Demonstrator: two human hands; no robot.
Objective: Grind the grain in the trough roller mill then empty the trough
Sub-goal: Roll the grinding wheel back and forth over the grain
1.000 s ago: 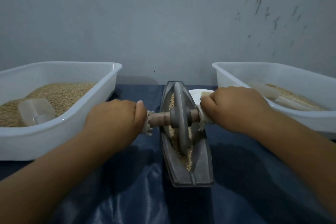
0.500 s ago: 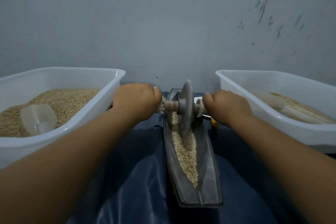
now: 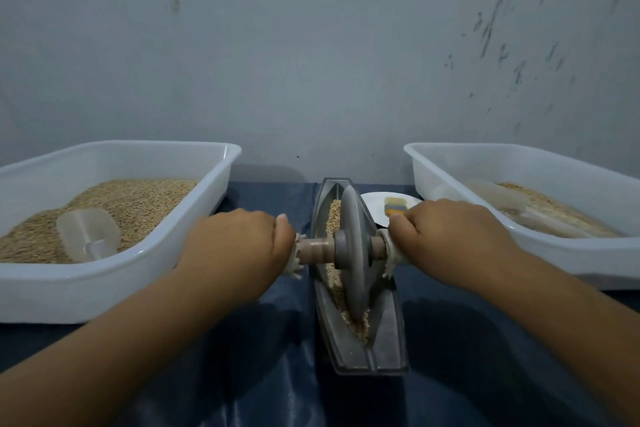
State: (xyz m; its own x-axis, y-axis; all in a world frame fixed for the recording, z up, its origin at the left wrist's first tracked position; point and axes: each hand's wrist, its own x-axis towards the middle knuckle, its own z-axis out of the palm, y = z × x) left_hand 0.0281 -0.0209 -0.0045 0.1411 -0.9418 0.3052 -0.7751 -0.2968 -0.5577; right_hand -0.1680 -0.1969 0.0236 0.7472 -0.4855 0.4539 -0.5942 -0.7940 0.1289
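Two hands work the mill: the left hand (image 3: 239, 246) is curled round the left end of the wooden axle (image 3: 315, 251), and the right hand (image 3: 450, 239) is wrapped round the right end, with the grey wheel (image 3: 352, 253) standing upright between them in the trough (image 3: 388, 340). The trough lies lengthwise on the dark tabletop (image 3: 270, 374), between two white tubs, and the grain (image 3: 356, 322) sits along its groove, both beyond and nearer than the wheel. The left tub (image 3: 114, 288) holds whole grain and a clear scoop (image 3: 88, 234); the right tub (image 3: 568, 253) holds some grain too. A white plate (image 3: 375, 206) with a small brush (image 3: 397, 206) sits just beyond the right hand.

Grinding looks unfinished, since many kernels look whole. Uneven pressure from one hand could tilt the wheel, so it rides up the trough's sloped wall and throws grain onto the tabletop. Running too far toward the near end could push grain over the lip, or shove the whole trough along the slick cloth.
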